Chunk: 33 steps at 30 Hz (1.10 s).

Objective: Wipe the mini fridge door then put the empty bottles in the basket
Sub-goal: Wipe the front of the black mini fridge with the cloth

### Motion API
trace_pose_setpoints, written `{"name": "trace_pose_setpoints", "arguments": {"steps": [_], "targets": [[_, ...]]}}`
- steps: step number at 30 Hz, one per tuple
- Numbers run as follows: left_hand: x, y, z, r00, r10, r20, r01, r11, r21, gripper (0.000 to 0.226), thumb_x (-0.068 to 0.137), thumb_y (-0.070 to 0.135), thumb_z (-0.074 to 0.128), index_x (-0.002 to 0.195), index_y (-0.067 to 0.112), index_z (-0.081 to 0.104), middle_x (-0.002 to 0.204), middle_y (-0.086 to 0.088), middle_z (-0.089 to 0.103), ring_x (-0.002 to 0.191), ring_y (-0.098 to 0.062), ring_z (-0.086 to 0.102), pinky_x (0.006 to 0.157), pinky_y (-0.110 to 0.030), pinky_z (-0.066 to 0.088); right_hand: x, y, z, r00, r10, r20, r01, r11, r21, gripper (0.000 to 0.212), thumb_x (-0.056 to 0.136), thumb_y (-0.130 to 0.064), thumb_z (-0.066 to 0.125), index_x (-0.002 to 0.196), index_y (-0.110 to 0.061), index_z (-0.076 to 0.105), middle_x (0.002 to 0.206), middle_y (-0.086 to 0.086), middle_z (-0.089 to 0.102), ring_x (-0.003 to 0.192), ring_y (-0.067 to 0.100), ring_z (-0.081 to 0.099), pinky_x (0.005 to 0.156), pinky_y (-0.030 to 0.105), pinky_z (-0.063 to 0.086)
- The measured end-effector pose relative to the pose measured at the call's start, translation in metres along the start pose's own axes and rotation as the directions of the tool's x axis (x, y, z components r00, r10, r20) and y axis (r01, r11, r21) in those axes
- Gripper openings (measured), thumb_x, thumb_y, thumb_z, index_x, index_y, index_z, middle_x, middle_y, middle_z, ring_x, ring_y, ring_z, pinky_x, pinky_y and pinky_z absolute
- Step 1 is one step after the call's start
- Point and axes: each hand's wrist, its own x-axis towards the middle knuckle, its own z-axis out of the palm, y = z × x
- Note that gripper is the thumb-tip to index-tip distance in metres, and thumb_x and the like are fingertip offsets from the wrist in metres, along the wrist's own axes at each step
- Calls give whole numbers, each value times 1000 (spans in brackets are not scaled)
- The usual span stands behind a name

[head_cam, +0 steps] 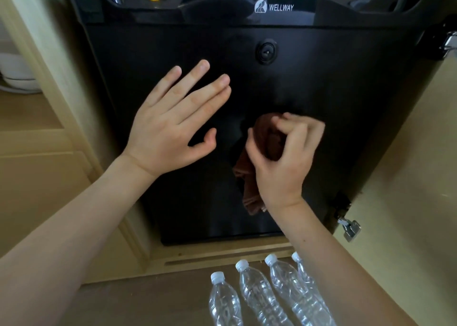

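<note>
Bottles point(257, 294) nearest; right hand point(284, 160) grips cloth point(249, 194) against fridge door point(341, 96) marked WELLWAY.

Right hand point(282, 160) grips a brown cloth point(262, 147) against the black mini fridge door point(346, 103), left hand point(173, 125) flat with fingers spread beside it, four clear capped bottles point(257, 298) upright on the floor below.

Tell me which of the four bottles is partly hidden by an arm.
The rightmost bottle: the right forearm crosses its body, so only its cap and left side show. The other three are uncovered.
</note>
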Motion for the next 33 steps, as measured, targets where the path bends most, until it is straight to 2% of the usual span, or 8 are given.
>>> {"name": "trace_pose_setpoints", "arguments": {"steps": [4, 9, 13, 17, 20, 23, 28, 33], "targets": [[0, 0, -1, 1000, -4, 5, 4, 1000, -7, 52, 91, 22, 60, 141, 9, 53, 148, -5, 47, 141, -31, 40, 119, -46, 26, -58, 30, -13, 936, -181, 303, 212, 975, -70, 56, 67, -9, 90, 107, -10, 50, 116, 10, 43, 101, 28, 54, 88, 24, 48], [1, 0, -1, 1000, -11, 1, 11, 1000, -7, 51, 91, 22, 60, 140, 9, 54, 148, -4, 47, 141, -30, 40, 120, -44, 24, -25, 25, -19, 996, -53, 66, 57, 997, -56, 32, 82, -15, 78, 101, -7, 53, 109, 18, 48, 100, 23, 55, 96, 15, 42], [1, 1, -2, 1000, -3, 9, 3, 1000, -3, 51, 91, 22, 60, 140, 9, 54, 148, -4, 46, 141, -31, 40, 121, -44, 23, 6, -5, 3, 1000, 17, -23, -17, 1000, 7, 31, 81, -13, 79, 98, 3, 59, 106, 19, 49, 100, 23, 54, 93, 21, 45], [1, 1, -2, 1000, -3, 7, 3, 1000, 6, 51, 90, 21, 60, 140, 8, 54, 147, -5, 48, 140, -31, 41, 120, -45, 25, -62, 2, 11, 931, -197, 307, 203, 979, 12, 43, 76, -14, 80, 106, -9, 50, 115, 11, 42, 102, 27, 51, 83, 34, 55], [2, 0, -2, 1000, -7, 11, 7, 1000, -1, 50, 91, 21, 60, 140, 8, 54, 147, -5, 48, 140, -32, 40, 120, -44, 24, -98, 32, -9, 892, -170, 419, 185, 983, 4, 44, 74, -11, 80, 105, -12, 51, 115, 8, 41, 102, 26, 52, 81, 38, 59], [2, 0, -2, 1000, -11, 18, 11, 1000, -3, 51, 92, 21, 59, 140, 8, 54, 148, -5, 47, 141, -32, 40, 121, -44, 23, -77, 32, -19, 968, -3, 250, 5, 1000, -6, 38, 77, -15, 82, 101, -10, 53, 111, 12, 44, 100, 20, 54, 97, 14, 43], [1, 1, -2, 1000, -5, 18, 5, 1000, 11, 51, 92, 22, 59, 140, 8, 53, 148, -6, 48, 141, -31, 39, 121, -43, 22, -13, -13, 5, 978, 201, -50, -195, 975, 108, 32, 78, -8, 82, 95, 6, 59, 103, 20, 49, 100, 11, 50, 95, 10, 37], [1, 0, -2, 1000, -5, 25, 5, 1000, 2, 51, 92, 22, 59, 141, 8, 53, 148, -5, 47, 141, -31, 39, 121, -44, 23, -76, 9, 5, 943, -86, 322, 85, 996, 17, 50, 70, -11, 88, 106, -13, 53, 114, 8, 42, 103, 24, 54, 90, 25, 50]]}}
